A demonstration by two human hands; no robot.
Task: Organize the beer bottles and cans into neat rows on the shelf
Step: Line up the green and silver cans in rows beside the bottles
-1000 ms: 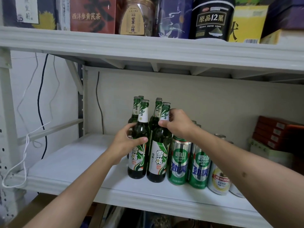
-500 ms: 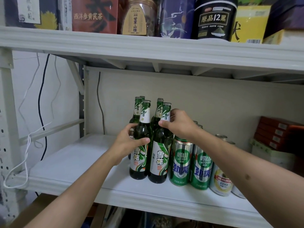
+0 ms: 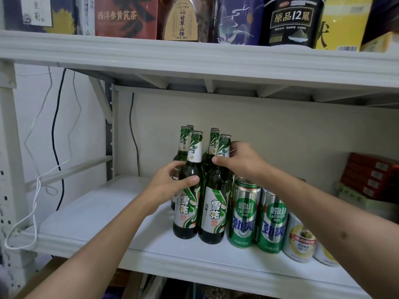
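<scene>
Two rows of green beer bottles are stood upright on the white shelf point(image 3: 90, 214), the rows running back toward the rear wall. The front left bottle point(image 3: 187, 203) is gripped at its shoulder by the left hand point(image 3: 170, 186), with the thumb laid across the front of the glass and the fingers curled behind it. The front right bottle point(image 3: 214, 208), set just beside the first and touching it, is pinched at the base of its neck by the right hand point(image 3: 239, 160), the thumb being seen on the near side and the fingers wrapped round the far side. Behind these two, the necks of further bottles point(image 3: 185, 143) are seen close together. Immediately to the right of the bottles, two green cans point(image 3: 245, 212) are stood side by side under the right forearm, followed by pale cans point(image 3: 299, 240) further right, partly hidden by that arm. At the far right of the shelf a stack of red boxes point(image 3: 373, 175) is seen.
</scene>
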